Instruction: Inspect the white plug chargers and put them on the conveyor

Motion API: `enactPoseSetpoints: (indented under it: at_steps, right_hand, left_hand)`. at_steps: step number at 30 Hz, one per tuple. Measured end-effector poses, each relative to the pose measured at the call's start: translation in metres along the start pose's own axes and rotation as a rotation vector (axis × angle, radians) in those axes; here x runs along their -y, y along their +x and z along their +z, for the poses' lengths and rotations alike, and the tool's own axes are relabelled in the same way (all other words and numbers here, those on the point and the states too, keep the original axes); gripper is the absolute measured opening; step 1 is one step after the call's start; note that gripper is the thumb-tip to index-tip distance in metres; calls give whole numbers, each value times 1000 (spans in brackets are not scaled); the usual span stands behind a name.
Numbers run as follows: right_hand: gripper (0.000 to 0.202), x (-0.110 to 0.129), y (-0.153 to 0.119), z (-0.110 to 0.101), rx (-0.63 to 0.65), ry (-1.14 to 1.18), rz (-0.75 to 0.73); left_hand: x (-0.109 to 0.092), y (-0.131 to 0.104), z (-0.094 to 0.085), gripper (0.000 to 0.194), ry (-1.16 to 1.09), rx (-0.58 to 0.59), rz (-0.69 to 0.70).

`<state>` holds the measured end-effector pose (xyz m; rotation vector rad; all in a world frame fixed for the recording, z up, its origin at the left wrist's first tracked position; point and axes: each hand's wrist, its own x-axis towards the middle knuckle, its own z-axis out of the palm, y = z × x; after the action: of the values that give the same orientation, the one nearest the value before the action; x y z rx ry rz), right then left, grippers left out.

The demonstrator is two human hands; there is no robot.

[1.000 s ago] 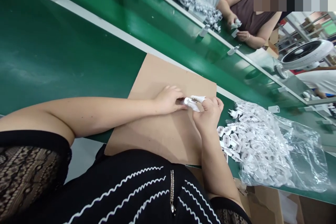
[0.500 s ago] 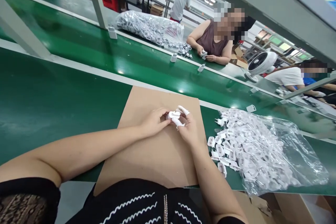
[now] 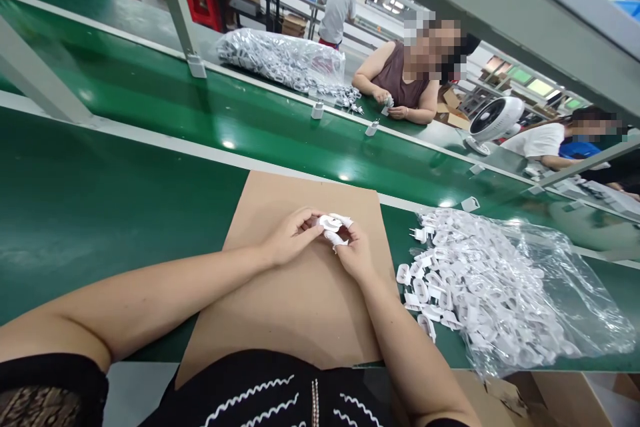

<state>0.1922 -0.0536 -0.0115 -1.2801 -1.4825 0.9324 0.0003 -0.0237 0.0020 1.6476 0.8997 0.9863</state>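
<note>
A small white plastic piece (image 3: 329,223) is between my two hands, above a brown cardboard sheet (image 3: 290,293). My left hand (image 3: 299,232) pinches its left side with thumb and fingers. My right hand (image 3: 351,243), with white covers on thumb and forefinger, closes on its right side. To the right of the cardboard lies a large pile of white plug housings (image 3: 470,273), spilling from a clear plastic bag (image 3: 575,287).
A green conveyor belt (image 3: 175,117) with white edges runs beyond the cardboard, carrying spaced white pieces. Across it are a person in a brown top, another bag of parts (image 3: 280,57) and a fan (image 3: 495,119). Grey metal posts (image 3: 175,7) rise nearby.
My right thumb and forefinger have closed in on the white piece; they were spread wider before. The pieces on the belt have shifted slightly left in view.
</note>
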Motion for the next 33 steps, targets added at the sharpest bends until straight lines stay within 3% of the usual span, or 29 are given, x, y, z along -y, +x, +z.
enactPoseSetpoints:
  at_steps: [11,33]
  right_hand:
    - [38,-8,-2,-1,32,-56,-91]
    - [38,-6,-1,-1,37,-98,-88]
  left_hand:
    - [1,1,-1,39,37,-8,-48]
    - [0,2,-1,38,52,-5,-45]
